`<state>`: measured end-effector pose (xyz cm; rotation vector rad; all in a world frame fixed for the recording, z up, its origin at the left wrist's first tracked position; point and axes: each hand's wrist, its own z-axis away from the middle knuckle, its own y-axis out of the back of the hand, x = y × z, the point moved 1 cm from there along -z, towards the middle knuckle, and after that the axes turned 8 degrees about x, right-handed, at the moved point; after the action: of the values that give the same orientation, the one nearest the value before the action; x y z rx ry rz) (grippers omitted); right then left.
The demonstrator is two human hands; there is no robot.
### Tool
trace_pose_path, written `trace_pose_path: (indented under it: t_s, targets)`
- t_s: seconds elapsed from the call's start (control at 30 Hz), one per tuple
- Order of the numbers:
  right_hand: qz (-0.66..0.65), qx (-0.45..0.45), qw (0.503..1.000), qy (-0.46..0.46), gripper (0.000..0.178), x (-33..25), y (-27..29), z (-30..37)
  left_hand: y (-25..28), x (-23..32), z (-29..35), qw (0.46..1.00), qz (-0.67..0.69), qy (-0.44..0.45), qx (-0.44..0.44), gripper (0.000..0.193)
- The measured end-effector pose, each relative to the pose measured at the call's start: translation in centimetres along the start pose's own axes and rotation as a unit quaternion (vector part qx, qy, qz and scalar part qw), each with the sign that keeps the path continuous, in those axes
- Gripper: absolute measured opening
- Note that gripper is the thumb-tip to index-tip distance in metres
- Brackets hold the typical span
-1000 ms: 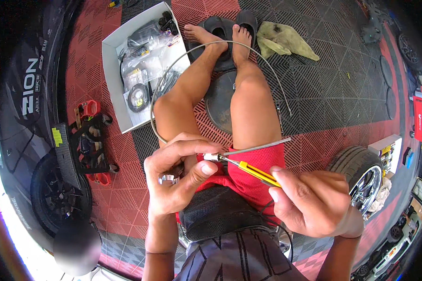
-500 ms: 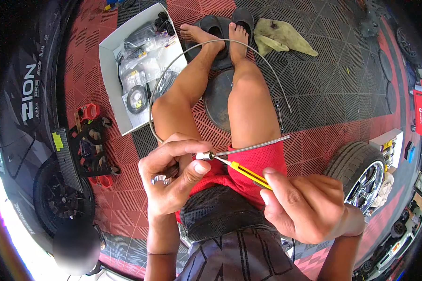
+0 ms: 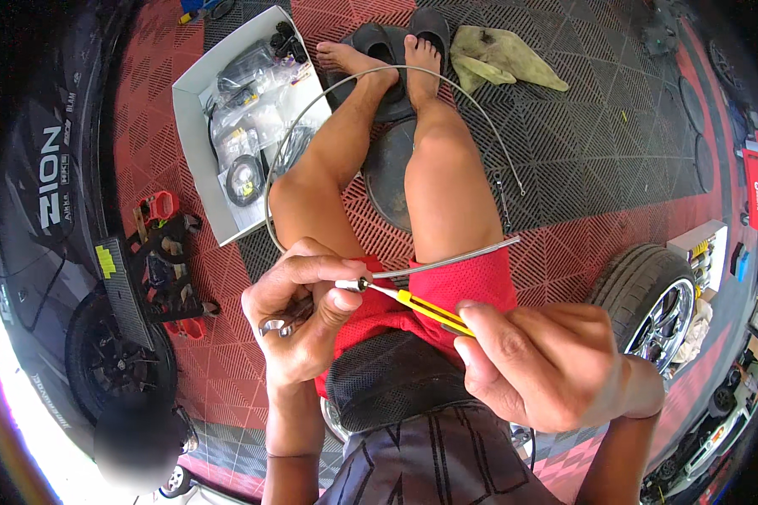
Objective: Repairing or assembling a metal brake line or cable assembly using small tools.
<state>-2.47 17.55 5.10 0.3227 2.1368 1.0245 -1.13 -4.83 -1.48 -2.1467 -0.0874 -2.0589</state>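
My left hand (image 3: 299,311) pinches a small silver hose fitting (image 3: 351,284) between thumb and forefinger, its dark open end facing right. A second shiny metal piece (image 3: 275,327) is tucked among the curled lower fingers. In my right hand (image 3: 547,362) is a slim yellow utility knife (image 3: 434,311), its silver tip at the fitting's open end; whether it goes inside I cannot tell. A braided steel hose (image 3: 446,263) runs from behind my left hand across my right thigh. The same kind of line arcs over my shins, its thin end near my right knee.
A white box (image 3: 195,172) of bagged parts lies beyond my left knee. Left are red-and-black straps (image 3: 167,252) and a dark car (image 3: 38,168). At right stand a wheel (image 3: 648,311) and a red tool case (image 3: 756,189). A stained cloth (image 3: 509,59) lies past my feet.
Both hands have shifted slightly left, carrying the fitting and the yellow utility knife along. The knife tip stays at the fitting's open end.
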Motion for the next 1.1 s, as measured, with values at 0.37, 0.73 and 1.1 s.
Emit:
trace_pose_path:
  t_s: [0.37, 0.73, 1.1]
  targets:
    - [0.005, -0.075, 0.996, -0.047, 0.044, -0.1, -1.0, 0.1, -0.9, 0.6, -0.1, 0.999, -0.021, 0.019, 0.018, 0.015]
    - [0.044, -0.119, 0.991, -0.048, 0.046, -1.4, -3.0, -0.2, -0.7, -0.4, 0.1, 0.992, -0.108, -0.06, 0.013, 0.018]
    - [0.065, -0.013, 0.997, 0.04, 0.042, -0.6, -3.9, 0.4, -1.1, -0.7, 0.2, 0.992, -0.106, -0.056, 0.025, 0.018]
